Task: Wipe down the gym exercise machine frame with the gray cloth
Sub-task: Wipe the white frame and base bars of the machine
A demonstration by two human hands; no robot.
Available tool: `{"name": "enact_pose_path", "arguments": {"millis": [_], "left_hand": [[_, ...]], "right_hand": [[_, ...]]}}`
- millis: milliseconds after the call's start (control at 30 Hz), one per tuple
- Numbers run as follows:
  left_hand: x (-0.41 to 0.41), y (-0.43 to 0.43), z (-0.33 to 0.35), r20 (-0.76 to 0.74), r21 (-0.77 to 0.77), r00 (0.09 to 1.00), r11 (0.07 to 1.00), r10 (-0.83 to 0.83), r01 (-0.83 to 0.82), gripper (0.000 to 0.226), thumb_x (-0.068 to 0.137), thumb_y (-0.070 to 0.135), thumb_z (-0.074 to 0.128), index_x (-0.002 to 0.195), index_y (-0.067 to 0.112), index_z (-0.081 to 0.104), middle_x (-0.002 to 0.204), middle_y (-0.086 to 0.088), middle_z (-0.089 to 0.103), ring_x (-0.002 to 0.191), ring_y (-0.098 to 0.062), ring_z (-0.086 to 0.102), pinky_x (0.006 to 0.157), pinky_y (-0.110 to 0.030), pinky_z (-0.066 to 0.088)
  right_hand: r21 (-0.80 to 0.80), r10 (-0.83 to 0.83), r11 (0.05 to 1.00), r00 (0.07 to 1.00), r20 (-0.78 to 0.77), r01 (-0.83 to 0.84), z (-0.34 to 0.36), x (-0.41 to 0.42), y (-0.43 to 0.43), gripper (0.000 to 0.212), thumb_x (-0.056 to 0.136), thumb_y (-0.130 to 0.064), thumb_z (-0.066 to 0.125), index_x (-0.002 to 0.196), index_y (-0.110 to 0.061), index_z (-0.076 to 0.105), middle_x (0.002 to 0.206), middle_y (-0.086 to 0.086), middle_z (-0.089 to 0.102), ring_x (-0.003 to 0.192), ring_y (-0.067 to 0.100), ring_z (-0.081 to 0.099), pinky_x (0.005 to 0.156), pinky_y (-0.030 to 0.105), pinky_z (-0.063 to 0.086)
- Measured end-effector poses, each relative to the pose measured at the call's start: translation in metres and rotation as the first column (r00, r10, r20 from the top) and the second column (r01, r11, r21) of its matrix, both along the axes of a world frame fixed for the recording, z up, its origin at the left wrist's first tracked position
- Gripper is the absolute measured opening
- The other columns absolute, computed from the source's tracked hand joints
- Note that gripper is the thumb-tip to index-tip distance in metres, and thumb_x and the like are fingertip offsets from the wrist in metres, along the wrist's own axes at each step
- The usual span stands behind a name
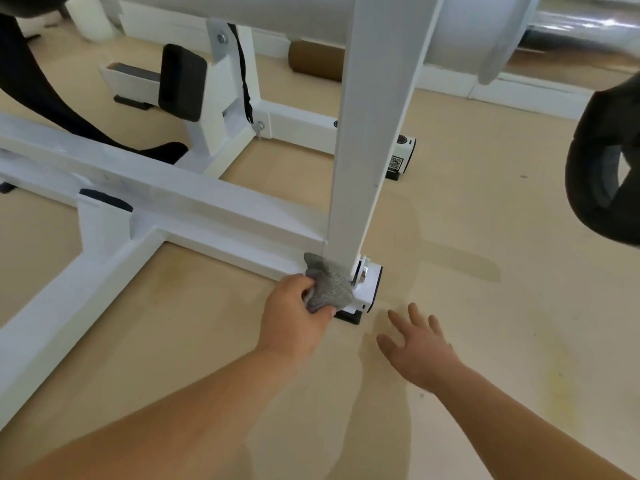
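Observation:
The white gym machine frame (214, 206) runs across the floor from the left and joins a tall white upright post (367, 140) near the middle. My left hand (294, 313) grips the crumpled gray cloth (329, 287) and holds it against the foot of that post, where the floor beam ends. My right hand (415, 344) hovers just above the floor to the right of the post's base, fingers spread and holding nothing.
A black rubber foot (348, 318) sits under the post's end cap. Black pads (181, 81) and a black strap (244, 84) hang on the frame behind. A dark rounded object (602, 168) intrudes at the right edge. Beige floor (485, 271) spreads to the right.

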State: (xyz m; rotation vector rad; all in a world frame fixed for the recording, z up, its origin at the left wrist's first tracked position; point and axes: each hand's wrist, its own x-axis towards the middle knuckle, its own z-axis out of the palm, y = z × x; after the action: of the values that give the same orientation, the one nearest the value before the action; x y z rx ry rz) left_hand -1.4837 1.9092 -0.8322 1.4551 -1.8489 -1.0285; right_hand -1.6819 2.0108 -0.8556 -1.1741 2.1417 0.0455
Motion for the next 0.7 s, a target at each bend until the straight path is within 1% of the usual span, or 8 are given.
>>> {"name": "enact_pose_path", "arguments": {"millis": [100,233,300,367,467,533,633,700], "left_hand": [[-0.005,-0.004,-0.008,0.090,-0.166,0.994,0.983,-0.058,0.073,0.038,0.088,0.008,0.075,0.126,0.011,0.071,0.133,0.000,0.063,0.119,-0.019,0.058,0.098,-0.006,0.036],[-0.008,0.014,-0.037,0.170,-0.113,0.981,0.987,-0.094,0.114,0.051,0.102,0.020,0.056,0.152,0.026,0.048,0.168,0.004,0.025,0.150,-0.016,0.032,0.117,-0.032,0.038],[-0.018,0.023,-0.049,0.191,-0.088,0.974,0.986,-0.121,0.140,0.053,0.106,0.022,0.046,0.158,0.026,0.035,0.172,0.006,0.001,0.157,-0.015,0.018,0.119,-0.035,0.036],[-0.031,0.030,-0.054,0.217,-0.085,0.972,0.990,-0.096,0.117,0.054,0.108,0.022,0.041,0.160,0.021,0.031,0.171,0.002,-0.008,0.159,-0.020,0.008,0.123,-0.041,0.030],[-0.043,0.047,-0.060,0.323,-0.134,0.930,0.964,-0.177,0.230,0.054,0.107,0.026,0.041,0.160,0.018,0.032,0.172,-0.005,-0.009,0.158,-0.033,0.002,0.126,-0.049,0.023],[-0.037,0.049,-0.063,0.434,-0.173,0.864,0.917,-0.256,0.359,0.058,0.105,0.031,0.041,0.161,0.024,0.028,0.172,-0.004,-0.008,0.157,-0.036,0.011,0.122,-0.050,0.032],[-0.009,0.021,-0.060,0.555,-0.262,0.821,0.909,-0.132,0.324,0.061,0.095,0.028,0.061,0.153,0.023,0.044,0.164,-0.012,0.029,0.135,-0.036,0.047,0.099,-0.048,0.053],[0.007,0.007,-0.059,0.537,-0.317,0.843,0.922,-0.019,0.222,0.057,0.091,0.024,0.068,0.146,0.019,0.053,0.149,-0.015,0.042,0.123,-0.036,0.051,0.093,-0.049,0.055]], "right_hand": [[0.045,-0.001,0.999,0.999,0.034,0.000,-0.014,0.005,0.005,0.056,0.104,-0.063,0.026,0.157,-0.051,0.015,0.169,-0.018,-0.012,0.157,0.018,-0.015,0.118,0.068,0.012],[0.025,-0.053,0.998,0.998,0.037,0.052,-0.020,0.014,0.010,0.059,0.100,-0.070,0.023,0.156,-0.055,0.014,0.168,-0.022,-0.018,0.156,0.014,-0.021,0.117,0.069,0.001],[0.038,-0.057,0.998,0.998,0.040,0.056,-0.015,0.011,0.006,0.059,0.100,-0.072,0.022,0.156,-0.054,0.016,0.168,-0.022,-0.016,0.156,0.013,-0.019,0.117,0.070,0.003],[0.061,-0.034,0.998,0.999,0.008,0.033,-0.011,0.010,0.002,0.064,0.098,-0.075,0.018,0.157,-0.052,0.016,0.169,-0.022,-0.014,0.157,0.013,-0.016,0.116,0.071,0.010],[0.060,-0.015,0.998,1.000,-0.027,0.017,-0.011,0.011,0.003,0.068,0.094,-0.080,0.014,0.156,-0.054,0.018,0.170,-0.021,-0.010,0.158,0.013,-0.013,0.116,0.070,0.016],[0.041,-0.010,0.999,0.999,-0.048,0.012,-0.014,0.010,0.006,0.067,0.092,-0.081,0.013,0.154,-0.057,0.018,0.170,-0.022,-0.009,0.157,0.012,-0.013,0.116,0.068,0.019],[0.051,0.000,0.999,0.998,-0.065,0.004,-0.019,0.008,0.006,0.072,0.091,-0.082,0.011,0.157,-0.054,0.009,0.168,-0.024,-0.014,0.157,0.011,-0.015,0.117,0.066,0.020],[0.061,-0.003,0.998,0.998,-0.065,0.007,-0.021,0.008,0.007,0.075,0.089,-0.083,0.009,0.157,-0.053,0.007,0.168,-0.025,-0.016,0.156,0.011,-0.016,0.117,0.066,0.020]]}}
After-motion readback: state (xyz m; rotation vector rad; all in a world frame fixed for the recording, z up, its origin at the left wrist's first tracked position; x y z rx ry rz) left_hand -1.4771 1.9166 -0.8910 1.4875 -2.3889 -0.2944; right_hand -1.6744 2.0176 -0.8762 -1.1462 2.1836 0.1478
